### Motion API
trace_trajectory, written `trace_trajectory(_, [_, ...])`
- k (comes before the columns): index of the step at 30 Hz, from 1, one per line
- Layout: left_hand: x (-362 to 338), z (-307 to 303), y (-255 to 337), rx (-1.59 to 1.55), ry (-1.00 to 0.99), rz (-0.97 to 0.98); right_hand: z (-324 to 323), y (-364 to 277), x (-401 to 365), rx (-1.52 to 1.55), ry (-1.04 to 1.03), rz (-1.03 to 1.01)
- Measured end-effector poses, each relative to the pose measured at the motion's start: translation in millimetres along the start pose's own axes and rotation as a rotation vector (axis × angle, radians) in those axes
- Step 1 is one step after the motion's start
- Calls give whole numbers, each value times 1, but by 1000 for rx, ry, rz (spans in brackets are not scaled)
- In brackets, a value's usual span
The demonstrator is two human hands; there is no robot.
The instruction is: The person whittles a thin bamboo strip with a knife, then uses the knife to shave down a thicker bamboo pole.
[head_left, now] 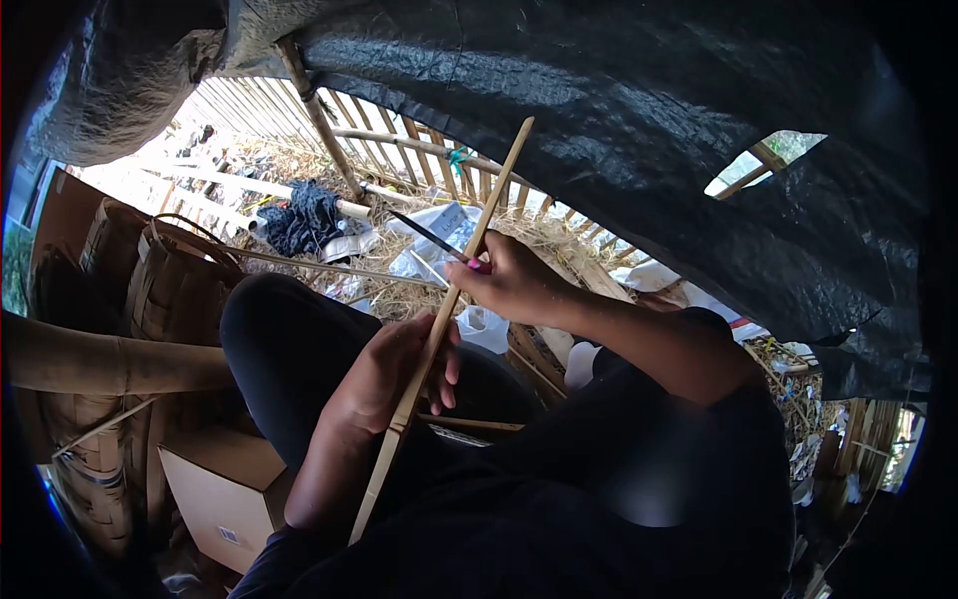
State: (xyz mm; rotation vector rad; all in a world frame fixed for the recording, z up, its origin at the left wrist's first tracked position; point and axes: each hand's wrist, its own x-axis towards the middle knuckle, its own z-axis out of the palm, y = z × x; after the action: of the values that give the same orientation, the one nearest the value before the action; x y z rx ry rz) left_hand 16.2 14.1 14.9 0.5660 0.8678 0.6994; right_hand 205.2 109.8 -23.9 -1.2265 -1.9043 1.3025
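Note:
A long pale bamboo strip (491, 200) runs slanted from my lap up toward the black tarp. My left hand (389, 374) grips it near its lower half, above my raised knee in dark trousers (289, 339). My right hand (509, 280) holds a thin dark knife (424, 233) with a pink handle end, its blade pointing up and left, pressed against the strip's edge.
Woven bamboo baskets (165, 280) stand at the left behind a thick bamboo pole (110, 364). A cardboard box (225, 489) lies at the lower left. A black tarp (619, 120) hangs overhead. A bamboo fence (399, 140), dry straw, dark cloth (304, 218) and plastic litter lie ahead.

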Motion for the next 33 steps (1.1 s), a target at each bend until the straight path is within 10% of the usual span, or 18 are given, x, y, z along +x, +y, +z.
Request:
trace_trajectory(12, [-6,19,16,232,77,-40,15,-18,-39,204,-173,-27])
trace_trajectory(17, [0,17,1,166,127,75,-32,-50,-23,-283,-268,-113])
trace_trajectory(22, [2,9,3,-125,128,-12,-24,-17,-6,-373,124,-249])
trace_trajectory(33, [3,-6,-9,-383,74,-81,5,-5,5,-521,232,-396])
